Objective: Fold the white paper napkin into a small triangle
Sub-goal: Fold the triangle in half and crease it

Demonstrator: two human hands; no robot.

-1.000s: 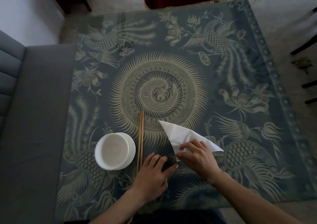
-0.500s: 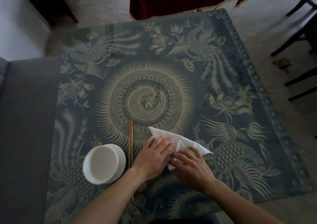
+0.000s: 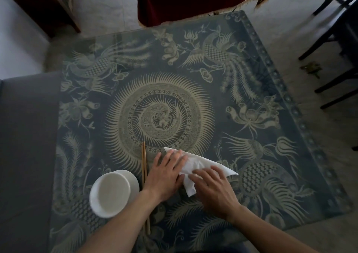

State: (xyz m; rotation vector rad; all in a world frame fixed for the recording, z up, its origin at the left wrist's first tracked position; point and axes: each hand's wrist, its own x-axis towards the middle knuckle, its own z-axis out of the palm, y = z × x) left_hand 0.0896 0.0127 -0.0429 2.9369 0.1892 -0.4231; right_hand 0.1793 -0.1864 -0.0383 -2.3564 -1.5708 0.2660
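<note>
Napkin (image 3: 203, 164): now lying as a flatter triangle. Left hand (image 3: 166, 175), newly arrived, and right hand (image 3: 213, 189) are pressing it flat-fingered; crease probably setting.

The white paper napkin (image 3: 203, 163) lies folded in a triangle on the patterned bench (image 3: 251, 97), with the left hand (image 3: 166, 173) pressing flat on its left part and the right hand (image 3: 215, 190) flat over its lower edge. Wooden chopsticks (image 3: 144, 163) lie just left of the left hand, beside a white bowl (image 3: 112, 192).
</note>
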